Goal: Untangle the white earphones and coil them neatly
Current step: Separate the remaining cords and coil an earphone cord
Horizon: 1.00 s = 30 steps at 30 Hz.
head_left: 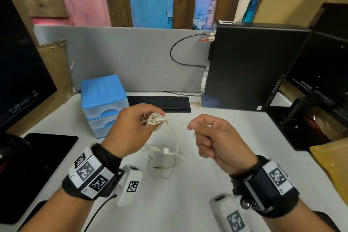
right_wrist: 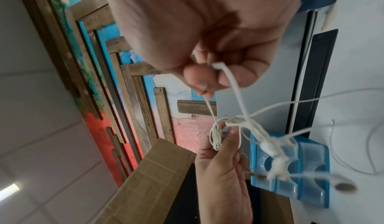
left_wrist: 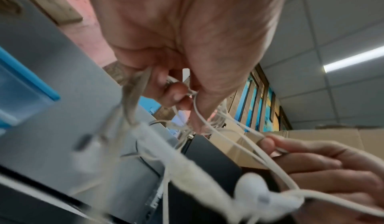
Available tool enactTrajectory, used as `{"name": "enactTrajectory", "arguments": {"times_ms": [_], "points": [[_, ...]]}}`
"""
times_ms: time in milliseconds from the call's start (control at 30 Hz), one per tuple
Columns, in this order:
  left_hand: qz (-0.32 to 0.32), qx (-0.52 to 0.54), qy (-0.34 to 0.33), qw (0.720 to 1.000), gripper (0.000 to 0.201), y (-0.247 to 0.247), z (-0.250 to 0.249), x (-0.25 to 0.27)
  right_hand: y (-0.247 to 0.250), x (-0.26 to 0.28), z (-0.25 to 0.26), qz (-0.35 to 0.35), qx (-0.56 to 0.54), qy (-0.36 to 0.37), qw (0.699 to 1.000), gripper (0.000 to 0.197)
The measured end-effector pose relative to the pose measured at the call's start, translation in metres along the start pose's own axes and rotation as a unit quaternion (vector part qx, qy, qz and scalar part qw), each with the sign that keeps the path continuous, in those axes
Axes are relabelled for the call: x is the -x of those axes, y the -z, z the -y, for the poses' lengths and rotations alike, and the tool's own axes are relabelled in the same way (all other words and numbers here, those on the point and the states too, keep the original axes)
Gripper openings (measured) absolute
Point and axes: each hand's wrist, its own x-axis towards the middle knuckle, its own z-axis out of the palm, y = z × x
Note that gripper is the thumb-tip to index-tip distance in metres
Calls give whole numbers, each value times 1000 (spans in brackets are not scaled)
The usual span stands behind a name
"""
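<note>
The white earphones (head_left: 156,118) are partly wound into a small coil that my left hand (head_left: 140,120) pinches above the white desk. A taut strand runs from the coil rightward to my right hand (head_left: 194,125), which pinches the cord between thumb and forefinger. The remaining cord hangs down in loose loops, with an earbud (head_left: 165,150) near the desk surface. In the left wrist view the left hand (left_wrist: 178,94) grips several strands and a blurred earbud (left_wrist: 252,189) dangles close. In the right wrist view the right hand (right_wrist: 209,78) holds the cord and the coil (right_wrist: 217,135) sits in the left fingers.
A blue plastic drawer unit (head_left: 102,100) stands just behind the left hand. A black computer tower (head_left: 250,68) is at the back right, a black flat strip (head_left: 160,103) behind the hands. A monitor (head_left: 20,73) and dark pad (head_left: 37,165) lie left; a yellow envelope (head_left: 331,158) right.
</note>
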Motion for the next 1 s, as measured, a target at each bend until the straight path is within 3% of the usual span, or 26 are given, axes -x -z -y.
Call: {"name": "enactTrajectory", "arguments": {"times_ms": [167,267,333,400,467,500,533,567,633,733,833,1000], "points": [[15,8,12,1000,19,5,-1,1,3,0,5,35,-2,-28,999,9],[10,7,14,1000,19,9,-2,1,10,3,9,59,136,-11,989,22],[-5,15,23,1000,20,12,-1,-1,14,1,5,6,304,39,952,18],[-24,23,36,999,18,14,1,-4,20,-4,-2,-48,459,61,885,19],[-36,34,44,998,18,14,1,-6,20,-6,-8,-32,585,27,810,20],[-38,40,47,997,21,14,1,-6,19,-7,-11,-19,612,13,791,18],[-39,47,50,997,23,13,1,-6,21,-8,-13,0,607,10,794,19],[-37,53,55,996,25,13,1,-6,23,-8,-15,26,572,17,819,24],[-36,66,71,995,23,13,1,-6,25,-10,-14,64,444,51,892,32],[-42,76,86,992,15,19,6,-9,29,-13,-3,9,266,126,956,16],[-44,81,95,991,2,21,5,-10,32,-15,5,-70,188,192,961,11],[-52,62,92,992,8,24,7,-11,34,-12,6,-111,204,241,942,17]]}}
